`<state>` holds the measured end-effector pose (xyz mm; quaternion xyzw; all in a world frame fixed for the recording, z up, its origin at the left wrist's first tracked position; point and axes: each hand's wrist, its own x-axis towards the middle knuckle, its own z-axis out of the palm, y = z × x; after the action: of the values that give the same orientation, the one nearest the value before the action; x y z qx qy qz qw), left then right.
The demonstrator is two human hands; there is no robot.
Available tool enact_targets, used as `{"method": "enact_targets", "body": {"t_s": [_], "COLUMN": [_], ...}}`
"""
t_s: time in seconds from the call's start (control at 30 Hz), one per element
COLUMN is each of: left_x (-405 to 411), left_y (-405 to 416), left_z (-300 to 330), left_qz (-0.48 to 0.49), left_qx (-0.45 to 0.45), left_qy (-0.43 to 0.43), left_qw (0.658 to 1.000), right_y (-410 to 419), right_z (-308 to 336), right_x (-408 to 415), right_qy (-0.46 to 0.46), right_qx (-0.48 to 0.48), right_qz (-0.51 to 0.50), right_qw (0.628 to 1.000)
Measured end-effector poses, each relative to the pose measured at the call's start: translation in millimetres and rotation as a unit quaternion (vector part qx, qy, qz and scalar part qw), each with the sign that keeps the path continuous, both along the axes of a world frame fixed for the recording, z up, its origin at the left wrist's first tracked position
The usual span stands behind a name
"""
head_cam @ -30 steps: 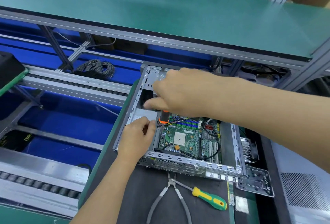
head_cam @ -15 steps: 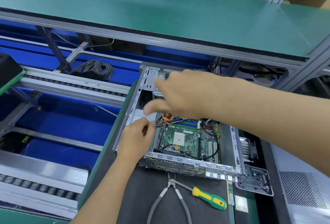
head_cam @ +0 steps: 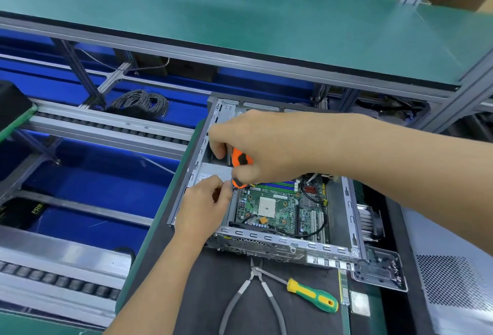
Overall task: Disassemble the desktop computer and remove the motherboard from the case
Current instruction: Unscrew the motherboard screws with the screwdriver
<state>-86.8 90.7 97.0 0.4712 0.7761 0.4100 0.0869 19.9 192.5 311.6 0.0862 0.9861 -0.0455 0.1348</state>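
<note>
An open desktop computer case [head_cam: 269, 244] lies on its side on the dark mat of the table [head_cam: 202, 281], its near metal rim facing the person. Inside it sits the green motherboard [head_cam: 277, 206], still in the case, with a white CPU socket at its middle, blue and green memory slots along its far edge and black cables looping over its right part. The right hand [head_cam: 269, 145] reaches in from the right over the far left part of the case, its fingers curled round the orange-and-black handle of a screwdriver [head_cam: 240, 164] that points down toward the case's left compartment. The left hand [head_cam: 205, 206] comes up from below and rests at the left side of the case, its thumb and fingers pinching at the edge of a grey metal box [head_cam: 213, 173] just left of the motherboard; what exactly they pinch is hidden. On the mat in front of the case lie grey-handled cutting pliers [head_cam: 256, 294] and, touching them, a green-and-yellow screwdriver [head_cam: 312, 296]. A finned heatsink [head_cam: 369, 222] sits just right of the case, and a coil of grey cable [head_cam: 141, 102] lies well apart on the blue conveyor frame to the left.
</note>
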Motion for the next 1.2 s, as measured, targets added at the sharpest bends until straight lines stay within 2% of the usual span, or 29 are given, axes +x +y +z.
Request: {"method": "enact_targets", "body": {"t_s": [0.07, 0.13, 0.2, 0.37, 0.47, 0.53, 0.6, 0.67, 0.7, 0.8, 0.83, 1.0, 1.1, 1.17, 1.2], "left_x": [-1, -1, -1, -1, -1, -1, -1, -1, -1, -1, -1, -1, -1, 0, 0], "left_y": [0, 1, 1, 1, 1, 2, 1, 1, 1, 1, 1, 2, 1, 1, 1], "left_z": [-1, -3, -4, -5, -5, -5, -5, -4, -4, -4, -5, -5, -4, -4, -3], "left_qz": [-0.001, 0.001, 0.006, 0.007, 0.009, 0.011, 0.007, 0.006, 0.006, 0.005, 0.004, 0.001, 0.0, 0.001, 0.001], "left_qx": [-0.003, 0.002, 0.012, 0.01, 0.004, 0.003, 0.002, -0.003, -0.004, 0.008, 0.008, 0.007, 0.003, 0.008, 0.009], "left_qy": [0.001, 0.004, 0.007, 0.013, 0.005, 0.005, 0.001, -0.003, 0.003, 0.014, 0.016, 0.033, 0.021, 0.017, 0.018], "left_qw": [1.0, 1.0, 1.0, 1.0, 1.0, 1.0, 1.0, 1.0, 1.0, 1.0, 1.0, 0.999, 1.0, 1.0, 1.0], "right_y": [-2, -4, -2, 6, 5, 7, 8, 8, 7, 5, 7, 12, 9, 10, 11], "right_z": [0, -1, -1, 0, -3, -5, -6, -3, -3, 0, 0, 1, -3, -5, -5], "right_x": [0, 2, 2, 5, 6, 4, 5, 6, 6, 6, 6, 13, 13, 11, 11], "right_qy": [-0.012, -0.011, 0.002, 0.001, -0.002, 0.029, 0.031, 0.017, 0.011, -0.022, -0.019, -0.01, 0.004, 0.027, 0.034], "right_qx": [0.016, 0.108, 0.173, -0.008, 0.026, 0.056, -0.011, -0.068, -0.053, 0.129, 0.141, -0.029, -0.001, 0.059, 0.049], "right_qz": [-0.035, -0.067, -0.045, -0.054, -0.111, -0.068, -0.028, -0.048, -0.073, -0.095, -0.095, -0.074, -0.124, -0.089, -0.064], "right_qw": [0.999, 0.992, 0.984, 0.999, 0.993, 0.996, 0.999, 0.996, 0.996, 0.987, 0.985, 0.997, 0.992, 0.994, 0.996]}}
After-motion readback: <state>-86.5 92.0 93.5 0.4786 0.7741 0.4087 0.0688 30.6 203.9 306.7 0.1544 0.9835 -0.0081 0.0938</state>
